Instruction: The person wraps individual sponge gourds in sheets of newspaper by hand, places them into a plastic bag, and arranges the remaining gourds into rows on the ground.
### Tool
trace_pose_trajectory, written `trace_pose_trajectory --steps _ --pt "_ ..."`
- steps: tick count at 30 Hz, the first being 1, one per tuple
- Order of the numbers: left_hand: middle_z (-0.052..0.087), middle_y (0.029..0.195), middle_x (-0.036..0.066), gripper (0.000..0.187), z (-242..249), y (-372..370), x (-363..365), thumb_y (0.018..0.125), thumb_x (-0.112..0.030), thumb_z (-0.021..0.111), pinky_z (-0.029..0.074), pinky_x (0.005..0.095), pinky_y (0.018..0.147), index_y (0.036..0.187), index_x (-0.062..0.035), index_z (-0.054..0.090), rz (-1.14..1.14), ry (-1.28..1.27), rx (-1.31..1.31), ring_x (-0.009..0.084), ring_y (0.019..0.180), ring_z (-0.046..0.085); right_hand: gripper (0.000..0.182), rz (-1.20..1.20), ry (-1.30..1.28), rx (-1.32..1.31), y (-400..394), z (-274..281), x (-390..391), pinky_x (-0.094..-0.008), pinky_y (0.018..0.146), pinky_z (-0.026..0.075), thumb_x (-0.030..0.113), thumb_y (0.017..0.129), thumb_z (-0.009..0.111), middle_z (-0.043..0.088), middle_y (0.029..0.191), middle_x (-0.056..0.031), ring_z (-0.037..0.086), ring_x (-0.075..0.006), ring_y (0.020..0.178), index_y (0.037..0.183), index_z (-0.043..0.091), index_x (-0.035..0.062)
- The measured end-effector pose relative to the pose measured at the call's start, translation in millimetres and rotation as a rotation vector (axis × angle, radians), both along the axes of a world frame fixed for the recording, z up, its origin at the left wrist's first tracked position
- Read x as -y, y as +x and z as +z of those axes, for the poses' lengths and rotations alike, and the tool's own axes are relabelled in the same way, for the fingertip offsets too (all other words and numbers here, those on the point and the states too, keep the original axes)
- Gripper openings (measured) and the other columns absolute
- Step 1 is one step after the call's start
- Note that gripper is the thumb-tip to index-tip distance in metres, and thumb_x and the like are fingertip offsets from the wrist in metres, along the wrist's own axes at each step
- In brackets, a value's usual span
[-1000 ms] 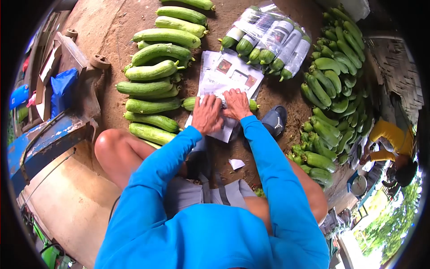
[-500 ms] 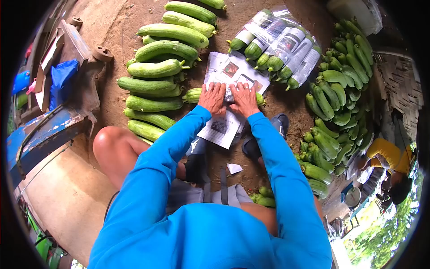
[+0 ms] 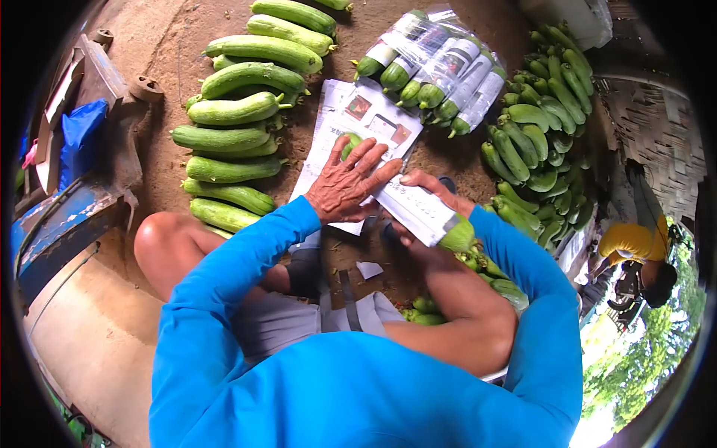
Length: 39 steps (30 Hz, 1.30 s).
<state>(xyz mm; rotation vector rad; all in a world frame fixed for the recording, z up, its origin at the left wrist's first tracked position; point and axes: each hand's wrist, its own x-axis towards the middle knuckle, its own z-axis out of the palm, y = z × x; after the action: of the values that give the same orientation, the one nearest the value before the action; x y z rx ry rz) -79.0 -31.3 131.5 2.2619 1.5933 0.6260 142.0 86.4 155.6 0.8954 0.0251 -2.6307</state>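
A green gourd [image 3: 458,236], wrapped round its middle in printed paper [image 3: 418,211], slants across in front of me with both ends bare. My right hand [image 3: 441,190] grips it from the right, thumb on top and fingertips showing underneath. Over its far part lies my left hand [image 3: 345,181], fingers spread and stretched out, touching the paper wrap. Beneath and beyond the left hand, a stack of printed sheets [image 3: 321,153] rests on the dirt ground.
At left is a row of gourds [image 3: 231,138]. Paper-wrapped gourds in a clear plastic bag [image 3: 437,67] lie ahead, and a large pile of gourds [image 3: 541,149] at right. A blue metal frame [image 3: 67,216] stands left. A person in yellow [image 3: 633,243] is far right.
The wrapped gourd has come off the paper stack, nearer and to the right, turned to a slant. My right hand moved to its side; my left hand spread out over it.
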Motion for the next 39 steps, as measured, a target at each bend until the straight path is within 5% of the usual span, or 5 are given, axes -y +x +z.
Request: trace_pose_trajectory --steps 10,14,18,24,39 --pt "0.060 0.124 0.024 0.079 17 -15 -12 0.070 -0.014 0.070 0.047 0.0474 0.100 0.144 -0.0014 0.046 0.113 -0.159 0.618 0.0424 0.111 0.059 0.072 -0.143 -0.232 -0.049 3 -41 -19 -0.0393 0.063 0.060 0.062 0.099 0.046 0.069 0.106 -0.0215 0.070 -0.0336 0.074 0.118 0.061 -0.0065" --pt "0.063 0.125 0.029 0.075 0 -22 -3 0.083 -0.013 0.067 0.048 0.0446 0.100 0.151 -0.0053 0.038 0.404 -0.358 0.731 0.0434 0.114 0.064 0.024 0.157 2.211 -0.166 -35 -84 -114 -0.0403 0.070 0.056 0.017 0.088 0.069 0.068 0.094 -0.0131 0.068 -0.0262 0.081 0.108 0.064 0.0041" --pt "0.064 0.126 0.026 0.072 -27 -33 -16 0.091 -0.021 0.065 0.049 0.0419 0.099 0.154 -0.0058 0.033 0.560 -0.641 0.812 0.0388 0.114 0.066 0.041 0.325 2.668 0.403 -69 -75 -175 -0.0537 0.088 0.045 0.032 0.082 0.069 0.053 0.113 -0.0162 0.055 -0.0349 0.107 0.110 0.059 0.0043" --pt "0.052 0.143 0.027 0.071 -61 -32 -68 0.095 -0.036 0.059 0.037 0.0394 0.111 0.153 -0.0025 0.035 0.479 -0.638 0.739 0.0374 0.132 0.052 0.045 0.752 2.667 0.613 -67 -116 -216 -0.0557 0.093 0.047 0.033 0.077 0.070 0.059 0.124 -0.0187 0.057 -0.0400 0.116 0.111 0.062 0.0046" --pt "0.059 0.132 0.025 0.066 -125 -2 -227 0.095 -0.040 0.058 0.043 0.0407 0.101 0.142 0.0048 0.045 0.412 -0.476 0.650 0.0378 0.119 0.056 0.032 0.000 2.388 0.456 -59 -102 -222 -0.0527 0.075 0.056 0.033 0.078 0.066 0.069 0.084 -0.0221 0.068 -0.0449 0.080 0.081 0.065 0.0008"
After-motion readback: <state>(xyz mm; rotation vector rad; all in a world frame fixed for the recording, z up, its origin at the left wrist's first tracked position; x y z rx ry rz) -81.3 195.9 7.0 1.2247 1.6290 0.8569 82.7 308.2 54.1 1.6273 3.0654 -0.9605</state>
